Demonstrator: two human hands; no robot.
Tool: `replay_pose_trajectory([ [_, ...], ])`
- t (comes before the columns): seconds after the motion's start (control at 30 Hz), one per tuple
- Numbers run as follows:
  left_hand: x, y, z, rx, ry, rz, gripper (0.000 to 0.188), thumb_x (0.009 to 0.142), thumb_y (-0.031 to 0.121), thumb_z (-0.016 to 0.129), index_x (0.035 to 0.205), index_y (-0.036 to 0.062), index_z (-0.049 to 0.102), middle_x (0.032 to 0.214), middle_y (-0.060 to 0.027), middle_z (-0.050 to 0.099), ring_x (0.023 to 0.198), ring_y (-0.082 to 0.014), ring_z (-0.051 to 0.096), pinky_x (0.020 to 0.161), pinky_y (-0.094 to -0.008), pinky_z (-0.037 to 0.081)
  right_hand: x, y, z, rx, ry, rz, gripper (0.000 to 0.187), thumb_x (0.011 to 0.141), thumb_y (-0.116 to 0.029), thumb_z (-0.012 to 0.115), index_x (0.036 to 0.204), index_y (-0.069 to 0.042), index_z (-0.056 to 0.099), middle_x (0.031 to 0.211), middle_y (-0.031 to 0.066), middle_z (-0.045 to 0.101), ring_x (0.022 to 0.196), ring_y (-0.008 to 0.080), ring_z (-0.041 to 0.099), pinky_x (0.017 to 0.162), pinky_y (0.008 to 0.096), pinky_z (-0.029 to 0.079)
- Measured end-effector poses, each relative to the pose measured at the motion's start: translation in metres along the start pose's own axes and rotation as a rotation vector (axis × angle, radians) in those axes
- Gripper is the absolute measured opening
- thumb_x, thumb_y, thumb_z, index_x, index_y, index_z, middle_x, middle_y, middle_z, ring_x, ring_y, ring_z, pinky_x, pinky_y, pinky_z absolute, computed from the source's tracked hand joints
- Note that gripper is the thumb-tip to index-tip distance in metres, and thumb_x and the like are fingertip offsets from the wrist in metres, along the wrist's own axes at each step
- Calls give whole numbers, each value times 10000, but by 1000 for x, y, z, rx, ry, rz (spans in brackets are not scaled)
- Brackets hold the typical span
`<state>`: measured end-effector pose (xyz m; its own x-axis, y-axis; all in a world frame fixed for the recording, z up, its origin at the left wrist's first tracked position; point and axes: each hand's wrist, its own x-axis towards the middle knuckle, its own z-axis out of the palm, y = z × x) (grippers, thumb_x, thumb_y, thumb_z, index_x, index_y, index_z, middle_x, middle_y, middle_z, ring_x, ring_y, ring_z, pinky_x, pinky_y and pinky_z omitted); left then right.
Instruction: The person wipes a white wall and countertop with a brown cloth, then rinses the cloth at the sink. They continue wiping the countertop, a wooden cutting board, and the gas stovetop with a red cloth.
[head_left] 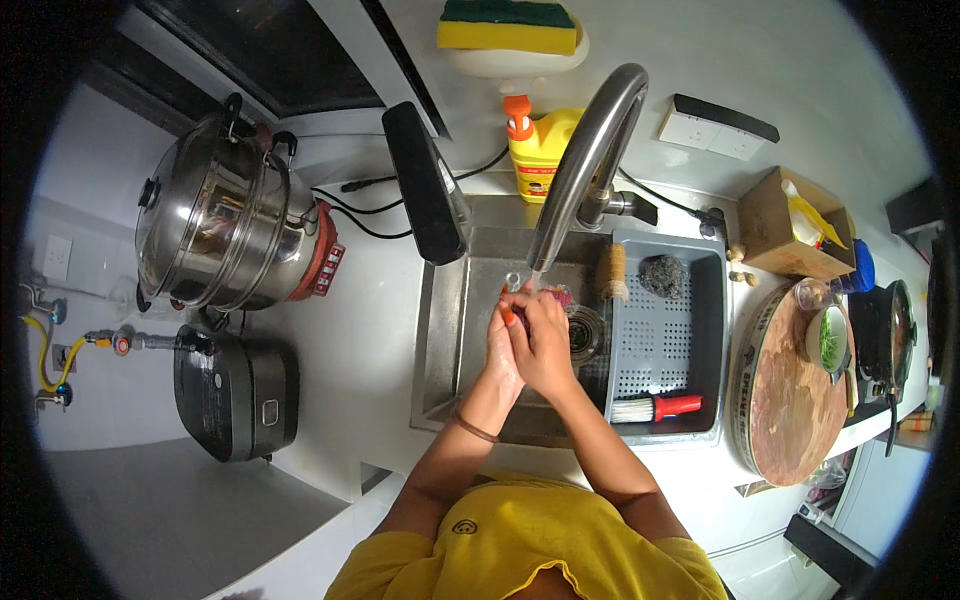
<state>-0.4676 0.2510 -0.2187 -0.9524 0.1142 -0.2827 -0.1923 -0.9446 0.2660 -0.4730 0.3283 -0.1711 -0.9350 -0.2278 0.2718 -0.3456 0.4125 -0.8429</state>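
Observation:
My left hand (498, 348) and my right hand (544, 346) are pressed together over the metal sink (450, 320), under the mouth of the curved tap (592, 140). Both are closed, with fingers folded against each other. Small orange-red patches show at the fingers; whether these are painted nails or a held thing I cannot tell. Whatever lies between the palms is hidden. A reddish-purple scrap (563, 297) shows just beyond my right fingers. Close to my right hand is the round drain (582, 335). My wrists look wet.
A grey perforated basket (665, 340) fills the sink's right side, holding a scrubbing brush (612, 270), steel wool (663, 276) and a red-handled brush (672, 406). Right of it lies a round chopping board (785, 400). A yellow bottle (545, 150) stands behind; a steamer (225, 220) and rice cooker (235, 395) stand left.

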Motion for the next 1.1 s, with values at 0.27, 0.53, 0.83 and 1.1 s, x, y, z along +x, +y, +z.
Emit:
replay_pose_trajectory([
  [0.27,-2,-12,19,258,159,134,485,978,363,446,1383,102,394,1360,-28,465,1227,-154,461,1047,-332,362,40,29,8,184,134,317,210,930,-205,514,865,-17,581,772,158,605,758,335,587,683,424,445],
  [0.53,0,-7,18,198,206,240,354,975,291,459,1270,101,514,1272,-57,537,1187,-183,487,1022,-351,369,26,59,21,595,92,358,288,920,-150,520,1175,-22,563,1374,211,418,1304,317,379,1060,352,303],
  [0.83,2,19,6,67,38,52,453,946,456,459,1289,162,496,1205,-2,565,1087,-187,540,1039,-407,350,-10,-32,-4,120,-48,-19,496,917,-274,510,1347,-35,441,1429,266,326,1330,429,306,1104,503,179],
  [1.1,5,4,28,160,57,-5,433,978,375,437,1315,105,464,1338,-83,484,1243,-208,453,1048,-402,368,30,11,-3,-457,51,-14,368,909,-272,490,1209,-84,592,1387,122,442,1376,317,259,1098,593,54],
])
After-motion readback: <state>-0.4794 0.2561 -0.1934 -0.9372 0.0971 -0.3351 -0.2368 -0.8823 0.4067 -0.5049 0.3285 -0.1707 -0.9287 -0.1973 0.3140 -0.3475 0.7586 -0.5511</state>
